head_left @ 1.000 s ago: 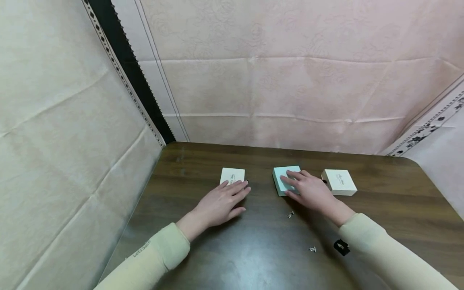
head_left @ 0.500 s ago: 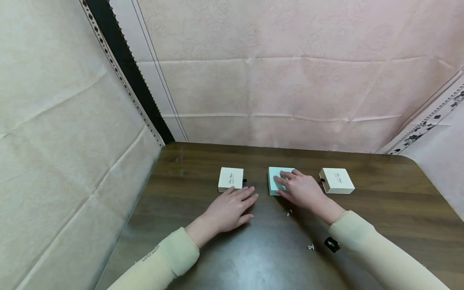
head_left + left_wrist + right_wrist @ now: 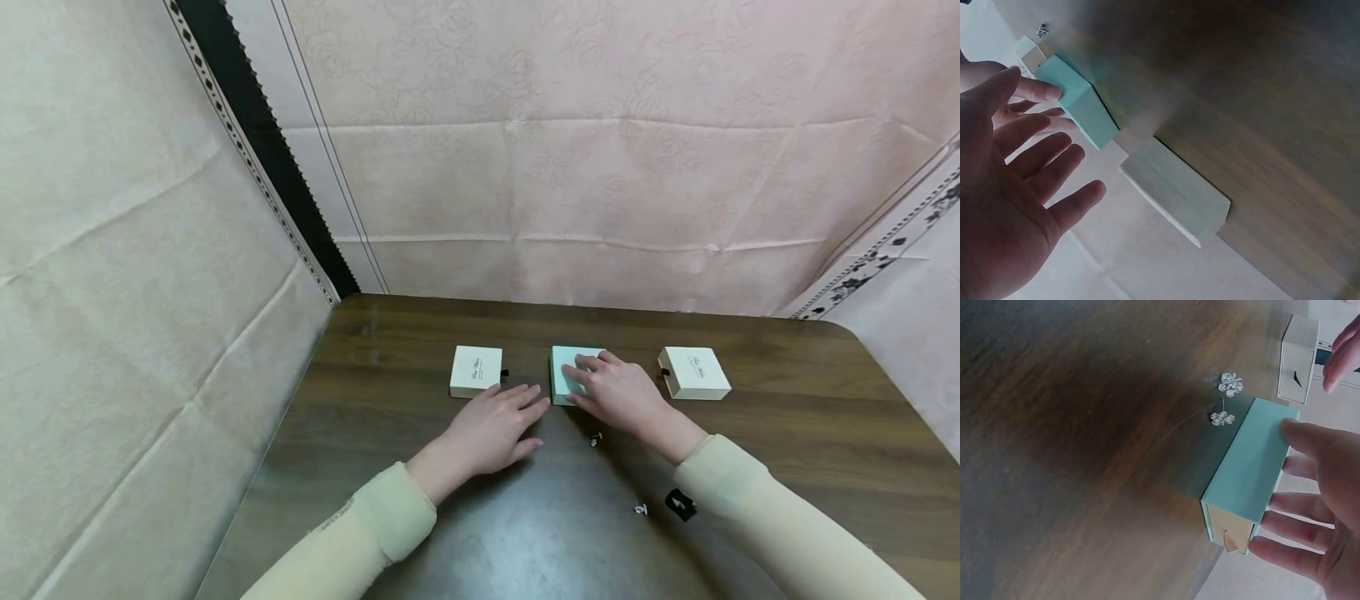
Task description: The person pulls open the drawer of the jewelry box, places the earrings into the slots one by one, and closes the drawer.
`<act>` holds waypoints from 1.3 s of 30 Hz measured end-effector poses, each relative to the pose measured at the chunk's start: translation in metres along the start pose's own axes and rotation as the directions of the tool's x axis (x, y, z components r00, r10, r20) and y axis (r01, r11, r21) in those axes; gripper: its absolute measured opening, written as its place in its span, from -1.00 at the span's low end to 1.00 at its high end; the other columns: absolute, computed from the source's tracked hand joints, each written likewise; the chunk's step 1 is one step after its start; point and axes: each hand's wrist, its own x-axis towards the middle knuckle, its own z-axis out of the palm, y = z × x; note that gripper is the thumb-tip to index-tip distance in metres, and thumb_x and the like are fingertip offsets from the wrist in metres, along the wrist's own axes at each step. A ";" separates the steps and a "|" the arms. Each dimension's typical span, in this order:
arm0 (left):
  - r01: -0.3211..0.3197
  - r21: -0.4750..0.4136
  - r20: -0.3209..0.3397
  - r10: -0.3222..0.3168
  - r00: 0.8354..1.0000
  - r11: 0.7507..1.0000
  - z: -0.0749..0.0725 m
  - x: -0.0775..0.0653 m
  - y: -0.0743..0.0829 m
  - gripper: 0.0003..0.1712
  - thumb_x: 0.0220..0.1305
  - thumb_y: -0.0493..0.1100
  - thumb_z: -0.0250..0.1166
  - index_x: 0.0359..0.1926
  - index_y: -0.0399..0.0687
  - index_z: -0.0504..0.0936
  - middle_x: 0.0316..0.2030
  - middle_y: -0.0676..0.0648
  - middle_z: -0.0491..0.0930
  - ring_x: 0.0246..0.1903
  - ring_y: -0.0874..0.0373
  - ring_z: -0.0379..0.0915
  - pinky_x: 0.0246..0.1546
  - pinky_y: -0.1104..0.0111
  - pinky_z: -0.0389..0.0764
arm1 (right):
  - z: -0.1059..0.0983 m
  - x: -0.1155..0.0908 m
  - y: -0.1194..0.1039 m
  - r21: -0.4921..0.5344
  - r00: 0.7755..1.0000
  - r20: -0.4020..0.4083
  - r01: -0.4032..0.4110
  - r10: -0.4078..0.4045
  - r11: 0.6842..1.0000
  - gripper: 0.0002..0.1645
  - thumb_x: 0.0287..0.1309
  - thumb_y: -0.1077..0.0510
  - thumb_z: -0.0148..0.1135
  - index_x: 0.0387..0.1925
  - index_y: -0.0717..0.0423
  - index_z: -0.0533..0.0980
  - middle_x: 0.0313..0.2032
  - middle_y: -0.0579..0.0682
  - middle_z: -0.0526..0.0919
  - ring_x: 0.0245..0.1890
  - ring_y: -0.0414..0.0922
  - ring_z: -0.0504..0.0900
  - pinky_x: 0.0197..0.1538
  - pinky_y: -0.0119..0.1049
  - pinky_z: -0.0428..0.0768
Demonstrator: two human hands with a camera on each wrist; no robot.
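A teal drawer-style gift box (image 3: 560, 392) lies on the table with my right hand (image 3: 626, 398) over it. The right fingers rest spread across its top, and in the right wrist view the thumb touches its edge. A beige drawer end with a small tab shows on the teal box (image 3: 1244, 462). My left hand (image 3: 495, 432) has its fingers extended between the teal box and a white box (image 3: 476, 371) with printed lettering. In the left wrist view, its palm and fingers hold nothing. Clover-shaped silver earrings (image 3: 1222, 417) lie beside the teal box.
Another white box (image 3: 694, 372) with a dark tab stands to the right. More small silver pieces (image 3: 640, 507) lie nearer the front, beside a small black piece (image 3: 681, 504) by the right sleeve. Pale cloth (image 3: 615, 183) hangs behind the table's far edge.
The teal box has turned square and shifted slightly left under my right hand. My left hand has moved right, away from the left white box and nearer the teal one.
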 end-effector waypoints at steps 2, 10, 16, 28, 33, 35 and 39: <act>-0.002 0.001 -0.001 0.002 1.000 1.000 0.001 0.004 0.000 -0.31 0.58 0.21 0.24 0.56 0.03 0.47 0.55 -0.09 0.38 0.53 0.06 0.32 0.49 -0.02 0.40 | -0.002 0.000 0.000 0.023 1.000 0.021 -0.015 0.015 1.000 -0.44 0.32 -0.10 0.51 0.25 0.08 0.70 0.16 0.20 0.74 0.04 0.17 0.73 -0.26 0.01 0.79; 0.010 0.000 -0.014 -0.010 1.000 1.000 -0.002 0.022 -0.001 -0.32 0.59 0.20 0.22 0.56 0.05 0.46 0.55 -0.08 0.40 0.52 0.07 0.33 0.48 -0.01 0.42 | -0.020 -0.008 0.006 0.212 0.993 0.093 -0.097 0.079 0.973 -0.40 0.39 -0.07 0.45 0.32 0.13 0.64 0.19 0.22 0.72 0.20 0.27 0.68 0.07 0.21 0.73; 0.003 0.002 -0.025 -0.003 1.000 1.000 -0.001 0.038 0.001 -0.33 0.60 0.19 0.23 0.56 0.04 0.46 0.55 -0.07 0.40 0.53 0.07 0.33 0.49 0.02 0.41 | -0.034 -0.019 0.020 0.259 0.991 0.097 -0.112 0.089 0.959 -0.44 0.36 -0.02 0.47 0.27 0.16 0.66 0.12 0.23 0.75 0.15 0.24 0.70 0.04 0.20 0.73; -0.027 0.052 -0.047 0.029 0.998 0.998 0.002 0.068 0.009 -0.31 0.61 0.19 0.20 0.60 0.06 0.41 0.59 -0.06 0.32 0.56 0.06 0.27 0.54 0.08 0.33 | -0.051 -0.036 0.043 0.268 0.987 0.077 -0.157 0.141 0.951 -0.49 0.35 0.01 0.48 0.23 0.16 0.68 0.09 0.20 0.76 0.10 0.23 0.73 0.04 0.22 0.71; -0.034 0.072 -0.062 0.039 0.997 0.997 0.006 0.080 0.012 -0.30 0.62 0.20 0.19 0.61 0.07 0.39 0.61 -0.05 0.29 0.57 0.08 0.24 0.55 0.10 0.31 | -0.055 -0.040 0.048 0.254 0.982 0.094 -0.184 0.164 0.950 -0.51 0.38 0.00 0.45 0.22 0.15 0.69 0.12 0.21 0.75 0.15 0.24 0.71 0.13 0.23 0.67; -0.037 0.082 -0.067 0.043 0.997 0.996 0.007 0.085 0.012 -0.30 0.62 0.20 0.18 0.61 0.06 0.38 0.61 -0.05 0.29 0.57 0.07 0.25 0.55 0.10 0.32 | -0.056 -0.041 0.050 0.244 0.982 0.090 -0.182 0.165 0.952 -0.53 0.38 0.00 0.44 0.20 0.15 0.70 0.11 0.21 0.76 0.15 0.24 0.71 0.14 0.23 0.66; -0.039 0.105 -0.075 0.047 0.996 0.994 0.011 0.092 0.013 -0.29 0.62 0.20 0.18 0.62 0.06 0.37 0.61 -0.06 0.28 0.56 0.06 0.26 0.54 0.09 0.34 | -0.053 -0.042 0.055 0.212 0.987 0.061 -0.155 0.146 0.965 -0.56 0.36 0.02 0.46 0.16 0.15 0.72 0.10 0.18 0.77 0.13 0.24 0.71 0.12 0.21 0.68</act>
